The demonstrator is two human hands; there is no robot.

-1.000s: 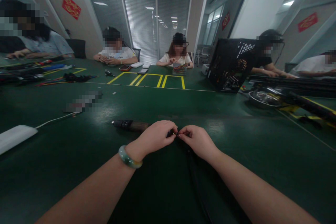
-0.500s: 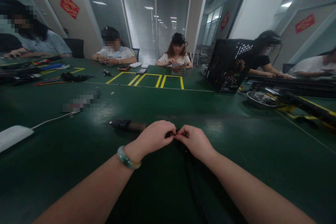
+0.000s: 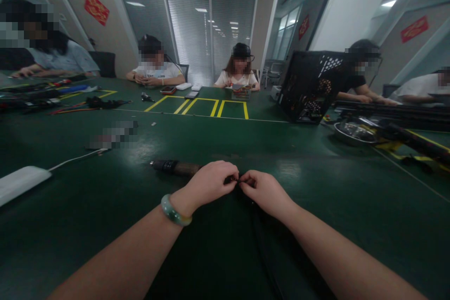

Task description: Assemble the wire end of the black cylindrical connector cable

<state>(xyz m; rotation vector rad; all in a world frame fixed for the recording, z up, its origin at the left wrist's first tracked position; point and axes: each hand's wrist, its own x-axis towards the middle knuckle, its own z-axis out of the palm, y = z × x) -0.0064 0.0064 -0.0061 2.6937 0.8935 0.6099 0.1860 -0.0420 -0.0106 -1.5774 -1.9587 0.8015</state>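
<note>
My left hand [image 3: 213, 179], with a green bangle [image 3: 174, 211] on the wrist, is closed in a pinch. Facing it, my right hand [image 3: 262, 190] also pinches, its fingertips almost meeting the left ones. Something small and dark sits between the fingertips; a reddish glint shows in the left hand's curl, too small to name. A dark cylindrical tool like an electric screwdriver [image 3: 186, 169] lies on the table, its rear end hidden behind my left hand. From below my right hand a black cable [image 3: 262, 243] runs toward the table's near edge.
On the green table [image 3: 105, 225], a white power strip [image 3: 23, 183] with a cord lies left. Cables and wires [image 3: 101, 103] lie farther back. At right stand a black computer case [image 3: 302, 89] and a metal bowl [image 3: 355, 132]. Several people [image 3: 237, 68] sit around the table.
The whole view has shifted slightly to the right. My fingertips are a little farther apart than before, when they overlapped. The tool and the cable lie as they did.
</note>
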